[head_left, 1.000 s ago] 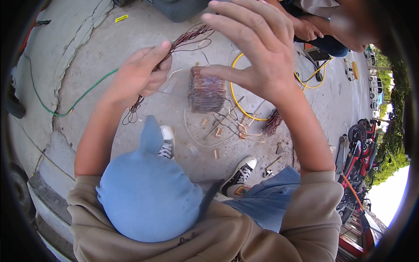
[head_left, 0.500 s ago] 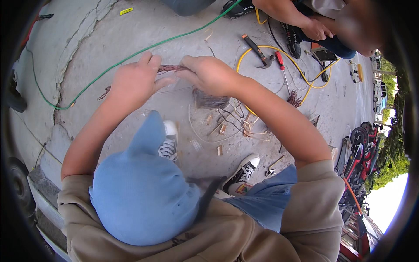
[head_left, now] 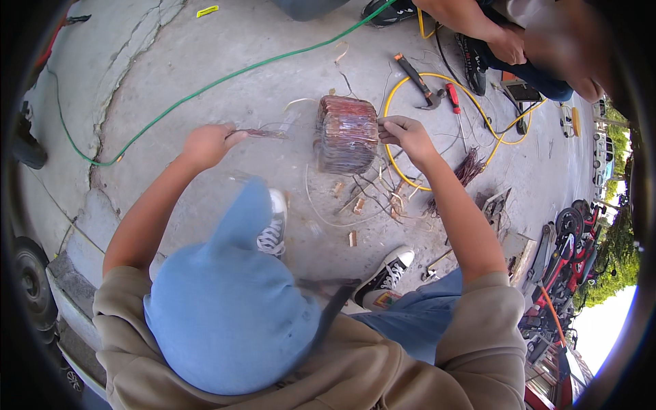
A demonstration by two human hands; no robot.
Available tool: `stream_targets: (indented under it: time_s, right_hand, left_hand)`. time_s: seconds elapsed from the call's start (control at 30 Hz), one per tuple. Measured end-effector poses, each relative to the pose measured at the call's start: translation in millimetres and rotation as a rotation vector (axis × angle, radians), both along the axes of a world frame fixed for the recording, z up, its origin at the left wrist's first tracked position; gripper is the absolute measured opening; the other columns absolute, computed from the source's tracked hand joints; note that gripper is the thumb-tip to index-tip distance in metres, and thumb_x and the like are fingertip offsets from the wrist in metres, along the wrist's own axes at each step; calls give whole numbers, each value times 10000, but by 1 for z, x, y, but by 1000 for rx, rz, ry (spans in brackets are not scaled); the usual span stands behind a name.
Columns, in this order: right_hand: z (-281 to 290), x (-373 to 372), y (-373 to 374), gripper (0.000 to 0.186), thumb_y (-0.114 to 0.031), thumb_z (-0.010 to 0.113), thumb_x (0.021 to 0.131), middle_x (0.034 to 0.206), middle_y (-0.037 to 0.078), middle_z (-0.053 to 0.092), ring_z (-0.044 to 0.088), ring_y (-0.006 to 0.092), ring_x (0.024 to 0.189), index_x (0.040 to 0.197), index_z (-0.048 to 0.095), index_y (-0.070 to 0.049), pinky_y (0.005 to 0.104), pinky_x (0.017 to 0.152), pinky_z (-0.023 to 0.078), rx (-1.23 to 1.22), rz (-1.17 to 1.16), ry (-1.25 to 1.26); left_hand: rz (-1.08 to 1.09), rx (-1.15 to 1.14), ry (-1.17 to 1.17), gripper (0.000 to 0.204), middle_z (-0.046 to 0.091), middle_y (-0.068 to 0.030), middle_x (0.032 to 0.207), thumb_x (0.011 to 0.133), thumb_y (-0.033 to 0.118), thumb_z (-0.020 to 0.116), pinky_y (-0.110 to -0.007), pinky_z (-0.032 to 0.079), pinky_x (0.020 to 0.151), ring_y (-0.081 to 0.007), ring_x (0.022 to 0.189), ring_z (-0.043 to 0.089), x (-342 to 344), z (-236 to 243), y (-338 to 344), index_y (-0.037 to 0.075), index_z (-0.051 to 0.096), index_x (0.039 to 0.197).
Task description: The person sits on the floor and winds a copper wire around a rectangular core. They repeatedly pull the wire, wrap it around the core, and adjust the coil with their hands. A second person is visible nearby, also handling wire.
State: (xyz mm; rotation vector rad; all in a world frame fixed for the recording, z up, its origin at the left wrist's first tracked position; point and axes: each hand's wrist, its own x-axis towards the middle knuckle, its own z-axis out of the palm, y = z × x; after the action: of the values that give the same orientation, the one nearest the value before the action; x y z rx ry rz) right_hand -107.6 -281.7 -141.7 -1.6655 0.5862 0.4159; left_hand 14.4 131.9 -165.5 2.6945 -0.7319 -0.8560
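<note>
Apparently, the step in hand is working wires (head_left: 265, 133) beside the coil (head_left: 347, 133). The left hand (head_left: 207, 146) pinches the thin bundle, its blurred end short of the coil, which sits on the floor (head_left: 260, 89) between both hands. The right hand (head_left: 410, 139) is drawn narrow at the coil's right edge; whether it grips a strand, I cannot tell. The next move probably calls for a sure fingertip hold there.

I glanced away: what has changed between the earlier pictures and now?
The right hand has left the wires and moved right, beside the coil; whether it touches is unclear. The left hand keeps its grip on the wires. The coil and hammer stayed put.
</note>
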Motion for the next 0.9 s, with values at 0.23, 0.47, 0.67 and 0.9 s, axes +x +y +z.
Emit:
stream_targets:
  time_s: [0.23,0.47,0.67,0.9]
  right_hand:
    - [-54,-4,26,301,-94,502,981,1095,111,663,639,175,970,1227,575,63,307,868,513,404,-96,126]
    - [-47,2,36,334,-112,552,969,1145,105,651,641,167,1003,1263,546,47,322,870,536,407,-80,223]
    - [-47,7,30,384,-100,643,918,1150,96,654,650,168,1008,1263,548,39,322,866,548,474,-67,284]
    - [-44,13,33,343,-112,686,892,1050,94,682,655,164,937,1180,609,58,299,836,535,336,-6,275]
  left_hand:
    - [47,-132,157,550,658,-234,891,957,533,480,-442,482,752,-397,860,628,-39,-54,-27,15,666,948]
    - [100,-206,164,524,662,-193,795,950,510,521,-430,487,672,-364,766,644,1,-16,-35,4,654,914]
    - [-87,-213,63,396,660,-202,794,938,392,563,-456,488,675,-374,759,642,-22,4,-114,2,633,939]
    - [-84,-573,269,250,680,-202,929,901,187,571,-428,508,778,-373,819,646,-19,-45,-139,-15,609,1044]
